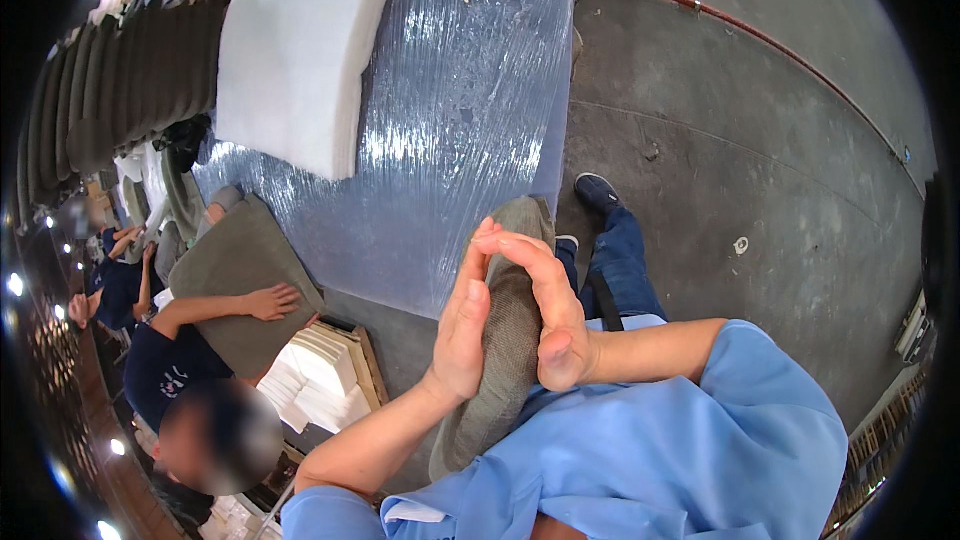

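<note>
grey floor fills the right of the frame; at centre, the left hand and right hand press flat-fingered on an upright grey cushion, stuffing seemingly done, beside the plastic-wrapped table.

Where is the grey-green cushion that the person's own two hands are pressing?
In the head view, the grey-green cushion stands on edge at centre, sandwiched between the left hand and right hand, just below the plastic-wrapped table.
</note>
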A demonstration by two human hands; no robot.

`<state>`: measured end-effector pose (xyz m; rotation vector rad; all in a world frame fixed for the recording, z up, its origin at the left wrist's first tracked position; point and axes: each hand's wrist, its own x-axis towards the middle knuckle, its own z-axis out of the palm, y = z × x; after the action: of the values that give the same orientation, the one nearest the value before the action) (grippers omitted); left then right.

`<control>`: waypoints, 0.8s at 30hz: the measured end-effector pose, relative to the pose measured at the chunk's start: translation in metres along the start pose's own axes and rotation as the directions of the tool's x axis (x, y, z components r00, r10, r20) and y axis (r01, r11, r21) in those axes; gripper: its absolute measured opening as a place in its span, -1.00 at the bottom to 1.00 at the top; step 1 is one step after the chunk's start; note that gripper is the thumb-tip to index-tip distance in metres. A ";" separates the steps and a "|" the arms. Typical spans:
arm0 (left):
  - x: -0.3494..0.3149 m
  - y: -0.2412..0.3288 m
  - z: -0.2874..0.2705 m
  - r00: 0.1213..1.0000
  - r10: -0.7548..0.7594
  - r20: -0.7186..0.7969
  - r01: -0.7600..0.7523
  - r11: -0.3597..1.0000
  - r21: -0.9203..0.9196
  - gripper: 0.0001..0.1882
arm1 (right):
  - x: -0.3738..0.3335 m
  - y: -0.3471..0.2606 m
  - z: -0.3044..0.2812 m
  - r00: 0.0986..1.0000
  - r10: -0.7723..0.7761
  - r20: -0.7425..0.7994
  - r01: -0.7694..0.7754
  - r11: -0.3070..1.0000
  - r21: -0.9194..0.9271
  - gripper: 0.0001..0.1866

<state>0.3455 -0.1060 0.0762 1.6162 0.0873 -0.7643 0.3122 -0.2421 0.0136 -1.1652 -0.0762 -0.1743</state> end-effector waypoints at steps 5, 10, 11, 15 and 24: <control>0.000 -0.022 0.002 0.994 0.107 -0.024 -0.105 0.992 0.063 -0.13 | 0.015 -0.012 -0.001 0.998 0.056 0.030 -0.053 0.991 -0.120 0.07; 0.002 -0.026 0.006 0.994 0.108 -0.026 -0.108 0.994 0.005 -0.05 | 0.033 -0.025 -0.013 0.976 0.100 0.193 -0.056 0.974 -0.222 0.18; 0.004 -0.025 0.007 0.994 0.108 -0.022 -0.108 0.994 -0.007 -0.03 | 0.035 -0.025 -0.014 0.971 0.104 0.217 -0.056 0.975 -0.217 0.19; 0.019 -0.011 0.006 0.999 0.033 -0.015 -0.033 0.999 -0.041 0.10 | 0.023 -0.018 -0.013 0.985 0.163 0.048 -0.165 0.986 0.031 0.18; 0.089 0.044 0.021 0.947 0.319 -0.032 -0.321 0.939 -0.121 0.20 | -0.012 0.006 -0.011 0.969 0.225 -0.104 -0.206 0.964 0.170 0.19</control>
<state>0.4268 -0.1665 0.0678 1.4685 -0.1160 -0.4867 0.3008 -0.2484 0.0024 -0.9937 0.1429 -0.0450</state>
